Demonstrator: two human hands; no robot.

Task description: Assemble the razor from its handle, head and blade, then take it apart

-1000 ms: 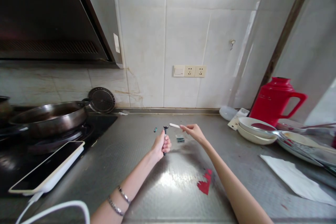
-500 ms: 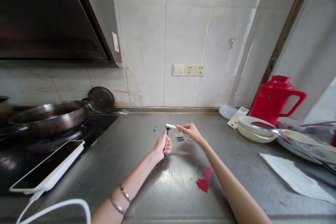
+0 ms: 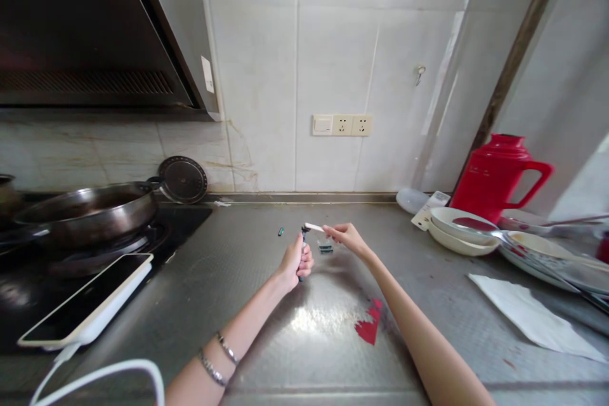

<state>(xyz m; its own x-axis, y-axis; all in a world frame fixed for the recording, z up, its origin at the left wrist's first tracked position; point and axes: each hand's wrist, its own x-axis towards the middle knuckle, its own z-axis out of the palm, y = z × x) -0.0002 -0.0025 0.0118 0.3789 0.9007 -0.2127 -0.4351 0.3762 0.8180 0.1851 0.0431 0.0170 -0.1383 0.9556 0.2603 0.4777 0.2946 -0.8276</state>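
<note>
My left hand (image 3: pixel 295 260) is wrapped round the dark handle of a razor (image 3: pixel 304 236), held upright above the counter with its head at the top. Between the fingertips of my right hand (image 3: pixel 346 238) is a slim white stick (image 3: pixel 314 227), its far end at the razor's head. I cannot make out whether that end carries bristles. Just below the stick, a small clear case (image 3: pixel 325 246) with dark green razor cartridges lies on the metal counter. A loose green cartridge (image 3: pixel 280 231) rests to the left of the razor.
A torn red piece (image 3: pixel 368 327) lies nearer me on the counter. On the left are a phone (image 3: pixel 90 298) with a white cable and a pan (image 3: pixel 90 212) on the stove. Stacked bowls (image 3: pixel 464 235), a red thermos jug (image 3: pixel 497 171) and a white tissue (image 3: pixel 528 314) occupy the right.
The white stick has shifted slightly right and tilts down a little more toward my right hand. My left hand keeps its hold on the razor; the view has moved slightly.
</note>
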